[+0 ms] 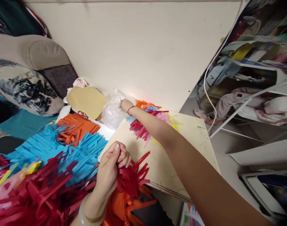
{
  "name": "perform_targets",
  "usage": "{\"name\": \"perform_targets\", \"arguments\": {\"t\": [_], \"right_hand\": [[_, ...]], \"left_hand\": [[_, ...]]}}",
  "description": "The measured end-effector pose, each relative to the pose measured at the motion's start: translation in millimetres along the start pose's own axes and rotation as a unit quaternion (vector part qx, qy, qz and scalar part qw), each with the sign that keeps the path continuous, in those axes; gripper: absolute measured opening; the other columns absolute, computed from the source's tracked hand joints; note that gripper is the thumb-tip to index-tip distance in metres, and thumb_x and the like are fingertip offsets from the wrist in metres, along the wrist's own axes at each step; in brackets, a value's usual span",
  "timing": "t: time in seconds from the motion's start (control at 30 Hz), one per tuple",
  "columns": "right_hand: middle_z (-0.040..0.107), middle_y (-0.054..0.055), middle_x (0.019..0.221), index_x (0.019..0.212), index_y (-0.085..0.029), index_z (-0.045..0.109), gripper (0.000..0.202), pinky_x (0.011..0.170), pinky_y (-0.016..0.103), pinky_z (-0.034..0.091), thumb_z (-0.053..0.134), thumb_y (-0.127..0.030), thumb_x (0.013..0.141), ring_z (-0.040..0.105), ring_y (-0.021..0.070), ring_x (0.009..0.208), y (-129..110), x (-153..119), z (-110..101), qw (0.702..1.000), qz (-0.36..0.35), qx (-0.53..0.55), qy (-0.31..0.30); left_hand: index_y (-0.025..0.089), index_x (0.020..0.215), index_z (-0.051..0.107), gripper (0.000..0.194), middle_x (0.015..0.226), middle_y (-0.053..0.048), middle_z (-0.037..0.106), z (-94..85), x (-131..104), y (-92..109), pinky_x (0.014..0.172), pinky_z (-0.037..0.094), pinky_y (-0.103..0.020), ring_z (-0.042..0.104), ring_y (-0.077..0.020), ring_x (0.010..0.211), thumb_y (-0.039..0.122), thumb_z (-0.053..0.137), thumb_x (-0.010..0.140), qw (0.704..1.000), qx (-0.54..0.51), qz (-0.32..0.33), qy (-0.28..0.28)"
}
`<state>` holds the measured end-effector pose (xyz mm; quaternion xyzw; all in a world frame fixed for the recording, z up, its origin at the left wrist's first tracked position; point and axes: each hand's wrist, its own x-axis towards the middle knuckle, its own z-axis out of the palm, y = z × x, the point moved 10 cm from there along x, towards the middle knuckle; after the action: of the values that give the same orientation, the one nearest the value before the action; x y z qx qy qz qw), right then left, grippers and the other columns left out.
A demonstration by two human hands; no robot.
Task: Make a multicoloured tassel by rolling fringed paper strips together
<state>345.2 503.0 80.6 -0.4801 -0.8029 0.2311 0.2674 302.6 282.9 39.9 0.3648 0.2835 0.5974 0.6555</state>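
My left hand point(116, 160) is closed, with a red fringed paper tassel point(132, 177) hanging below its fingers. A pale bangle circles that wrist. My right hand point(127, 106) reaches forward to a clear plastic bag point(112, 110) beside the wooden board; its fingertips are hidden at the bag, so their grip does not show. Under my right forearm, a bunch of red, pink, yellow and blue paper tassels point(141, 127) lies on the board point(127, 139). Orange fringed paper point(121, 204) is below my left hand.
Blue fringed paper point(37, 146), orange strips point(79, 125) and red strips point(44, 191) are heaped on the left. A tan sheet point(87, 102) lies near a patterned cushion point(23, 86). A white cable point(206, 78) hangs at right, by a cluttered shelf point(254, 64) and a seated person's leg point(224, 105).
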Motion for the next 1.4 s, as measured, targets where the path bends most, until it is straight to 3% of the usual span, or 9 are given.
{"name": "perform_targets", "arguments": {"t": [0.17,0.27,0.33,0.43,0.53,0.83,1.1,1.33,1.4], "right_hand": [[0.067,0.006,0.079,0.083,-0.009,0.061,0.013,0.073,0.027,0.052,0.064,-0.022,0.087,0.065,0.0132,0.074,5.3,-4.6,-22.8,0.998,0.031,0.023,0.051],[0.064,0.000,0.064,0.077,-0.013,0.059,0.025,0.054,0.020,0.048,0.070,-0.035,0.080,0.059,0.0086,0.054,-7.4,-71.5,-45.7,0.974,0.000,0.202,0.102],[0.063,-0.002,0.060,0.076,-0.014,0.059,0.030,0.047,0.018,0.044,0.075,-0.040,0.073,0.056,0.0080,0.050,-23.7,-125.9,-41.3,0.946,-0.017,0.320,0.037],[0.063,-0.002,0.062,0.079,-0.015,0.063,0.027,0.051,0.019,0.047,0.076,-0.037,0.071,0.057,0.0075,0.052,-46.6,-195.6,-36.7,0.901,-0.025,0.430,-0.042],[0.067,0.000,0.072,0.081,-0.015,0.067,0.019,0.064,0.023,0.053,0.077,-0.029,0.071,0.063,0.0093,0.064,-53.0,-230.4,-49.4,0.894,-0.032,0.447,-0.018],[0.071,0.003,0.078,0.080,-0.019,0.075,0.005,0.072,0.027,0.052,0.075,-0.017,0.076,0.065,0.0135,0.076,-69.4,-263.3,-85.9,0.912,-0.175,0.363,0.081],[0.067,0.003,0.075,0.079,-0.016,0.069,0.023,0.068,0.027,0.049,0.079,-0.035,0.071,0.058,0.0124,0.069,-47.8,-261.5,-68.2,0.933,-0.082,0.347,0.047],[0.069,0.005,0.075,0.075,-0.016,0.072,0.025,0.069,0.029,0.048,0.070,-0.041,0.079,0.059,0.0143,0.070,-40.3,-256.5,-69.6,0.958,-0.097,0.270,0.002],[0.068,0.004,0.075,0.075,-0.016,0.071,0.024,0.068,0.028,0.048,0.071,-0.040,0.079,0.058,0.0136,0.069,-33.2,-254.8,-75.3,0.959,-0.078,0.270,0.030]], "left_hand": [[0.019,0.082,0.053,0.026,0.055,0.008,0.028,-1.1,-0.9,8.9,0.045,0.025,-0.019,0.027,-0.0050,0.045,0.041,0.049,0.093,0.996,0.086,0.025,0.005],[0.018,0.083,0.053,0.028,0.057,0.007,0.032,3.1,-4.9,12.4,0.049,0.026,-0.021,0.031,-0.0069,0.050,0.044,0.047,0.093,0.979,0.199,0.040,-0.006],[0.018,0.080,0.052,0.030,0.058,0.006,0.035,14.1,-9.5,15.3,0.051,0.027,-0.022,0.032,-0.0079,0.053,0.042,0.043,0.095,0.955,0.289,0.065,-0.020],[0.018,0.077,0.050,0.030,0.062,0.005,0.041,40.4,-20.0,19.4,0.057,0.030,-0.023,0.037,-0.0087,0.057,0.037,0.038,0.097,0.906,0.403,0.119,-0.053],[0.019,0.074,0.046,0.029,0.063,0.005,0.041,62.5,-32.2,20.1,0.058,0.031,-0.022,0.039,-0.0087,0.058,0.032,0.036,0.098,0.874,0.453,0.153,-0.084],[0.022,0.077,0.044,0.025,0.061,0.005,0.044,93.5,-54.3,18.0,0.054,0.033,-0.024,0.044,-0.0114,0.052,0.028,0.032,0.098,0.764,0.605,0.184,-0.129],[0.019,0.114,0.038,0.021,0.086,-0.006,0.066,96.4,-51.9,5.0,0.063,0.045,-0.031,0.065,-0.0214,0.071,0.025,0.034,0.095,0.702,0.678,0.169,-0.139],[0.021,0.080,0.051,0.024,0.071,-0.004,0.062,97.9,-41.9,-3.1,0.057,0.037,-0.030,0.057,-0.0200,0.060,0.027,0.035,0.096,0.529,0.801,0.247,-0.133],[0.021,0.077,0.052,0.027,0.068,-0.003,0.061,98.4,-42.8,-0.7,0.057,0.035,-0.029,0.054,-0.0185,0.057,0.027,0.034,0.096,0.508,0.807,0.268,-0.136]]}}
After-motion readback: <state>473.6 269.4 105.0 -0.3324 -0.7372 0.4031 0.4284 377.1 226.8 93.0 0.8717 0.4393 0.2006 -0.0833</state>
